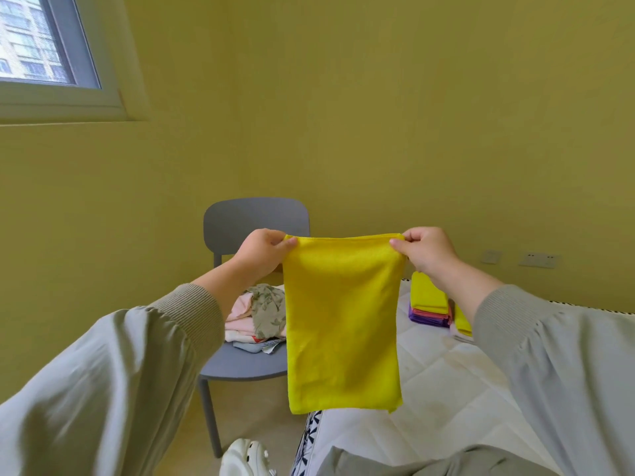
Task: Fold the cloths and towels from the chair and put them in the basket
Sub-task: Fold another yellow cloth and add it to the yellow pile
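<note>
Soft, even daylight fills the room, and the window (41,46) is the one visible light source. The wall right of the window is evenly lit, and the wall beneath it is slightly dimmer. The yellow cloth (343,321), well below and right of the window, looks saturated with only faint shading. Wide-angle distortion slants the window frame. It also stretches the slightly soft sleeves (103,389) at the bottom edge.

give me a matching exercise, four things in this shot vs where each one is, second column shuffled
Things
1. yellow cloth
2. crumpled cloths
3. folded stack
4. white shoe

Places
A. on the mattress
B. on the floor
C. held up between the left hand and right hand
D. on the chair seat

Pairs: 1-C, 2-D, 3-A, 4-B
</note>
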Available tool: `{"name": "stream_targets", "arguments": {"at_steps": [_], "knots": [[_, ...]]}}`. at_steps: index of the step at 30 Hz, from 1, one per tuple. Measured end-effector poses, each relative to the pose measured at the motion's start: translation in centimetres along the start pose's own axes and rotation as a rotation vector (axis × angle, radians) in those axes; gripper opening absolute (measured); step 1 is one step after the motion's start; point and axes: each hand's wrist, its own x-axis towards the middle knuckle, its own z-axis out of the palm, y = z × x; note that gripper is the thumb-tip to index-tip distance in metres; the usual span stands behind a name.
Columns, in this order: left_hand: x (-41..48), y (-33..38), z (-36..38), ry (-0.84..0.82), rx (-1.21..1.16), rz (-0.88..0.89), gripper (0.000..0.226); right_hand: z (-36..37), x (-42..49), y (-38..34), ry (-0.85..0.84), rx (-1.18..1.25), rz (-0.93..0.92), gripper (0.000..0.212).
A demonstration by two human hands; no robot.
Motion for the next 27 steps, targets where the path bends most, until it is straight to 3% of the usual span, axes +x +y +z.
{"name": "stream_targets", "arguments": {"at_steps": [2, 8, 12, 16, 19, 22, 27], "knots": [[0.1, 0.0, 0.0, -0.051, 0.107, 0.024, 0.024, -0.5, 0.1, 0.5, -0.045, -0.033, 0.045, 0.024], [-0.5, -0.3, 1.1, -0.365, -0.029, -0.085, 0.034, -1.3, -0.5, 3.1, -0.270, 0.064, 0.272, 0.020], [-0.1, -0.6, 2.5, -0.376, 0.061, -0.057, 0.036, -1.9, -0.5, 5.1, -0.298, 0.107, 0.305, 0.020], [1.0, -0.7, 3.2, -0.488, -0.154, -0.157, 0.039, -2.7, -0.2, 6.1, -0.323, 0.214, 0.376, 0.025], [1.8, -0.4, 3.9, -0.568, -0.203, -0.284, 0.030, -3.3, 0.1, 6.9, -0.343, 0.223, 0.442, 0.031], [2.4, -0.3, 5.9, -0.542, -0.192, -0.363, 0.017, -3.0, 0.9, 8.3, -0.300, 0.139, 0.454, 0.029], [3.0, -1.9, 12.1, -0.404, -0.359, -0.497, 0.039, -1.1, 1.8, 11.5, -0.098, -0.155, 0.406, 0.015]]}}
